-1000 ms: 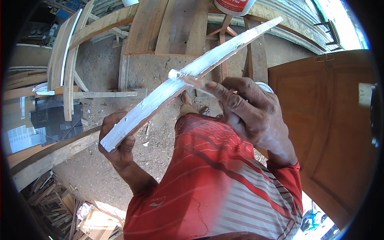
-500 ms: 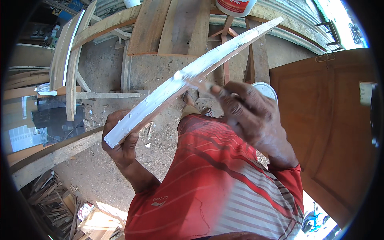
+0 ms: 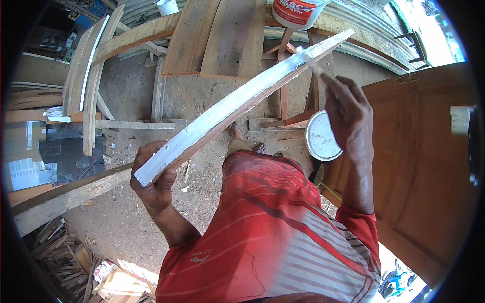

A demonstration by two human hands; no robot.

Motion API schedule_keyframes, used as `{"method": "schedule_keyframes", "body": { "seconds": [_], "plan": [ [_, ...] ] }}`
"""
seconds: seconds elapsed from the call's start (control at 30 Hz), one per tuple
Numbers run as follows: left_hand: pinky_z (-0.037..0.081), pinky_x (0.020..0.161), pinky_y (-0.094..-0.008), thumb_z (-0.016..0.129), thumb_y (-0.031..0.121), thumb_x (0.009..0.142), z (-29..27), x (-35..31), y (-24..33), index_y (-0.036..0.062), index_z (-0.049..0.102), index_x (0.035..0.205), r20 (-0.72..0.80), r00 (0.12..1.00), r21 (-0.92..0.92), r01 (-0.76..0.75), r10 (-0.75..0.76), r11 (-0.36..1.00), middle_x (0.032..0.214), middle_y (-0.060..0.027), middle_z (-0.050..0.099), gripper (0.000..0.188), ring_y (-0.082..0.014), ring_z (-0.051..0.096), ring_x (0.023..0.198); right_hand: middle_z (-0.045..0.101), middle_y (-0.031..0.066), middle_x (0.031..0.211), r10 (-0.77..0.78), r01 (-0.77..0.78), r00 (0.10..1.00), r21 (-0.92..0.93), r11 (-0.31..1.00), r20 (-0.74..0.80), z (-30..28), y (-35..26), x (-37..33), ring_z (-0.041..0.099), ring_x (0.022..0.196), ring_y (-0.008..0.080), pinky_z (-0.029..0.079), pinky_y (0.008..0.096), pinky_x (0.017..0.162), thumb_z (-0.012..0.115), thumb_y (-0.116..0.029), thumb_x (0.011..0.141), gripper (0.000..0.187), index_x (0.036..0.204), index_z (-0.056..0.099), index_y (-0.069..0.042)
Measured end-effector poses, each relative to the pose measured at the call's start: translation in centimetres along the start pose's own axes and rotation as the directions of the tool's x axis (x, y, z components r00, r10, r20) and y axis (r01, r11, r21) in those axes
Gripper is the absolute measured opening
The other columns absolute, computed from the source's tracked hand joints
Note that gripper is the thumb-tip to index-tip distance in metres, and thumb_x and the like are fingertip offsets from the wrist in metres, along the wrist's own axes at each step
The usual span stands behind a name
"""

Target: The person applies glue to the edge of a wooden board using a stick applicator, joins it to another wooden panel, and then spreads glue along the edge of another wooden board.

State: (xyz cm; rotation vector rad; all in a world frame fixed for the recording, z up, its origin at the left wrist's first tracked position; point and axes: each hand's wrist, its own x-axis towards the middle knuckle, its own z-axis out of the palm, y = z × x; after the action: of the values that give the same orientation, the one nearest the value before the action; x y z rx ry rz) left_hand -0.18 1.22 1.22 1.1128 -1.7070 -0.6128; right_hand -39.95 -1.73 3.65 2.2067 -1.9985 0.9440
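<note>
My left hand (image 3: 154, 174) is closed around the near left end of a long wooden board (image 3: 217, 126), held tilted up to the far right. White paste, thick and uneven, coats its upward narrow face; bare reddish-brown wood shows along the side. My right hand (image 3: 348, 111) pinches a small, thin spreader (image 3: 314, 65), blurred by motion, so its exact kind cannot be told. The spreader's tip touches the paste near the board's far end, where the coat looks thinner and wood shows through. A white lump sits at the tip.
A white bucket (image 3: 295, 14) with a red label stands on the far bench beside wide planks (image 3: 232, 40). Below my right hand is a round white lid (image 3: 323, 136). Brown door panels (image 3: 419, 151) lean at right; wood scraps (image 3: 65, 257) lie lower left.
My right hand and the spreader have moved up and right along the board, from its middle toward the far end. The white coat behind looks smoother. My left hand keeps its hold.
</note>
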Motion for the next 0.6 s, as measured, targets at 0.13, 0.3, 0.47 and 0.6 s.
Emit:
{"method": "schedule_keyframes", "body": {
  "seconds": [0.13, 0.3, 0.47, 0.6],
  "plan": [
    [0.053, 0.089, -0.0412, 0.078, 0.033, 0.091, 0.1, 0.2, 0.3, -0.0068, 0.065, 0.112, 0.001, 1.000, 0.007, 0.012, -0.012, 1.000, 0.109, -0.0204, 0.069, 0.047, -0.0311, 0.068, 0.102, 0.066, 0.0114, 0.108, -0.239, 0.215, 0.969, 0.268, 0.939, 0.063, -0.2, -5.0, -1.7, 0.071, 0.081, 0.0246, 0.060, 0.0362, 0.066, 0.072, 0.003, 0.083, 0.048, 0.129, 0.069, -0.010],
    [0.053, 0.088, -0.0400, 0.078, 0.035, 0.092, 0.2, 0.4, 0.2, -0.0065, 0.065, 0.110, -0.016, 1.000, 0.010, -0.010, 0.010, 1.000, 0.109, -0.0202, 0.069, 0.047, -0.0303, 0.068, 0.101, 0.065, 0.0103, 0.108, -0.317, 0.296, 0.948, 0.257, 0.920, 0.043, 0.4, -6.0, -2.1, 0.070, 0.081, 0.0218, 0.060, 0.0359, 0.063, 0.074, 0.000, 0.081, 0.051, 0.131, 0.068, -0.008],
    [0.053, 0.088, -0.0388, 0.078, 0.037, 0.092, 0.2, 0.4, 0.1, -0.0065, 0.065, 0.109, -0.027, 0.999, 0.009, -0.018, 0.018, 1.000, 0.109, -0.0201, 0.069, 0.048, -0.0295, 0.068, 0.101, 0.066, 0.0092, 0.109, -0.219, 0.210, 0.973, 0.124, 0.970, 0.066, 0.5, -3.4, -1.7, 0.071, 0.083, 0.0226, 0.060, 0.0376, 0.064, 0.075, -0.004, 0.083, 0.049, 0.131, 0.068, -0.010],
    [0.053, 0.087, -0.0388, 0.079, 0.038, 0.091, 0.0, 0.3, -0.2, -0.0066, 0.065, 0.111, -0.025, 1.000, 0.030, -0.003, 0.004, 1.000, 0.110, -0.0204, 0.069, 0.051, -0.0298, 0.069, 0.101, 0.067, 0.0065, 0.109, -0.116, 0.115, 0.993, 0.069, 0.991, 0.019, 0.9, -0.7, -0.9, 0.071, 0.083, 0.0264, 0.059, 0.0395, 0.066, 0.073, -0.003, 0.086, 0.046, 0.130, 0.070, -0.017]
  ]
}}
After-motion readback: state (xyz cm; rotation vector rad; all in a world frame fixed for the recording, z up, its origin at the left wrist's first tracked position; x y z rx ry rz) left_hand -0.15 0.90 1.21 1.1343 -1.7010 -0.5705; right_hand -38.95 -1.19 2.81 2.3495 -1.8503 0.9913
